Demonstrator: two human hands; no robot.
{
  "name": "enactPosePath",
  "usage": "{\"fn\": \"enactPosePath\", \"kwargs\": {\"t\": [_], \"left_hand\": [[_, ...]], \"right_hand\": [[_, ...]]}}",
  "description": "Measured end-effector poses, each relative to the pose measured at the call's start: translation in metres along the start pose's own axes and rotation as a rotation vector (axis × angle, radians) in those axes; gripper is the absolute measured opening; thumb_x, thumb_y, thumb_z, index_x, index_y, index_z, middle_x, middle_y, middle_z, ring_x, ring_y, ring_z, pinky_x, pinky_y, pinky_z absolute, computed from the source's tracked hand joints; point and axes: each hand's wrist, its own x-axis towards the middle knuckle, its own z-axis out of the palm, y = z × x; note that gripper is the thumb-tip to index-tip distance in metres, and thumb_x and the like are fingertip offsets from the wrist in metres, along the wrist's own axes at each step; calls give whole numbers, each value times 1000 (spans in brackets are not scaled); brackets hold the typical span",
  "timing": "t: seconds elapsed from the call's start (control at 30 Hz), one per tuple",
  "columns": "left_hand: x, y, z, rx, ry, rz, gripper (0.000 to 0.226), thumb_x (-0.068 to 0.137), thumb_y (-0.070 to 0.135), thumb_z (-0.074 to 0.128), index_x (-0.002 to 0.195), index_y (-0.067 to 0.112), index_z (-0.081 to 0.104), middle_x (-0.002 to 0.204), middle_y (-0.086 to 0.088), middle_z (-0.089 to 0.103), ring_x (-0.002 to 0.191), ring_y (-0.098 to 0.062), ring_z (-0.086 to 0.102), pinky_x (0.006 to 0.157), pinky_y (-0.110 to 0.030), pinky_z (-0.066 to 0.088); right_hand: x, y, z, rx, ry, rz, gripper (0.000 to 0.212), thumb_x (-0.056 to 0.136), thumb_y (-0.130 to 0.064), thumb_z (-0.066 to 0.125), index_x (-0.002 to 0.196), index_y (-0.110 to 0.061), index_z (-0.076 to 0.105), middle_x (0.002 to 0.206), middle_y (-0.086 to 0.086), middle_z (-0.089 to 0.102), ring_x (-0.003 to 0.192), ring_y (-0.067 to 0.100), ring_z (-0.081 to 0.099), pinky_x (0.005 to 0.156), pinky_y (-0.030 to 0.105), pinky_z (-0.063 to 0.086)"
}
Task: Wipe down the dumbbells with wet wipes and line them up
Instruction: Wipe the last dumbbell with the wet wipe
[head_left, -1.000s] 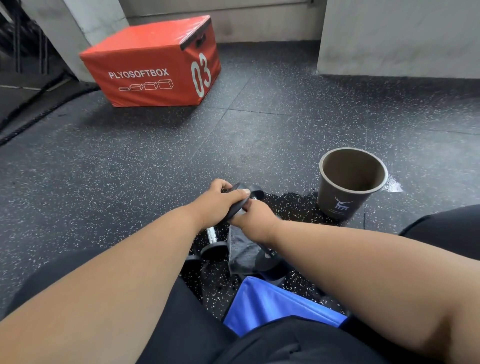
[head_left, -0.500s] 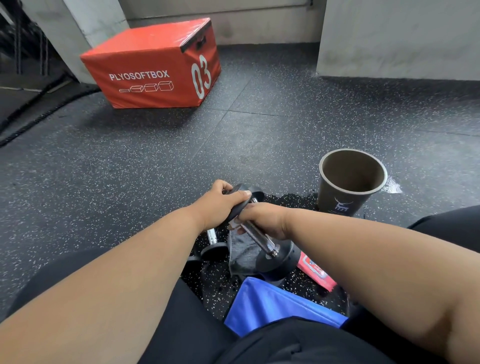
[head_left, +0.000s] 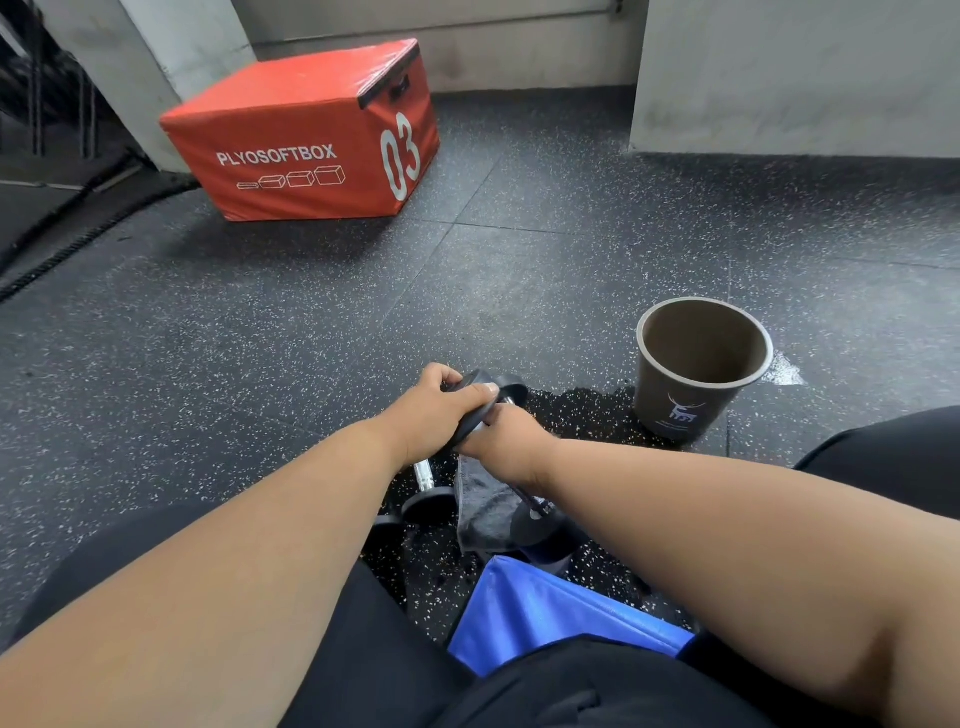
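My left hand (head_left: 441, 410) grips the upper black head of a small dumbbell that is held tilted over the floor. Its lower head (head_left: 535, 526) points toward me. My right hand (head_left: 506, 441) is closed around the chrome handle with a grey wet wipe (head_left: 485, 512), and the wipe's loose end hangs down beside the handle. A second dumbbell (head_left: 426, 483) with a chrome handle lies on the floor just under my left wrist.
A brown paper cup (head_left: 649, 395) stands upright on the speckled rubber floor to the right, next to a dark wet patch (head_left: 576, 410). A blue sheet (head_left: 545, 608) lies by my knees. A red plyo box (head_left: 301, 135) sits far left near the wall.
My right hand has slid back along the handle with the wipe, covering most of the chrome. My forearm now hides the red packet seen half a second ago. The left hand has held still.
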Motion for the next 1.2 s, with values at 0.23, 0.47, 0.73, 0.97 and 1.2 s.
{"fn": "enactPosePath", "kwargs": {"t": [0.23, 0.47, 0.73, 0.97, 1.2], "left_hand": [[1, -1, 1, 11, 3, -12, 70, 81, 78, 72, 130, 33, 50, 119, -3, 69, 106, -22, 68, 87, -40, 50], [1, -1, 0, 60, 2, -1, 57, 95, 69, 69, 131, 30, 50, 118, -3, 69, 103, -22, 67, 85, -39, 48], [1, -3, 0, 81, -1, 0, 64, 89, 76, 68, 132, 33, 49, 121, -3, 68, 106, -24, 67, 95, -43, 52], [-1, 2, 2, 44, -4, -22, 69, 77, 81, 70, 126, 37, 50, 119, -4, 70, 105, -23, 69, 91, -42, 53], [0, 3, 4, 28, -25, -6, 70, 62, 89, 69, 115, 47, 49, 118, -5, 76, 106, -25, 74, 103, -50, 57]], "right_hand": [[-6, 2, 4, -57, 86, -36, 23, 89, -30, 72, 109, -38, 64, 103, -9, 69, 90, 11, 63, 83, 28, 56], [16, 7, -8, -75, -105, 69, 43, 58, -40, 77, 95, -19, 76, 94, 11, 76, 82, 16, 68, 89, 54, 60], [1, -3, -18, 63, -211, 150, 21, 79, -15, 76, 101, -13, 78, 100, 10, 74, 94, 19, 65, 96, 41, 51], [6, 1, 2, -350, 91, -206, 39, 68, -28, 88, 106, -25, 78, 101, 2, 78, 94, 23, 75, 82, 32, 62], [-1, -6, 12, -802, 115, -102, 32, 100, -21, 53, 130, -14, 63, 117, 13, 70, 103, 37, 67, 82, 43, 59]]}}
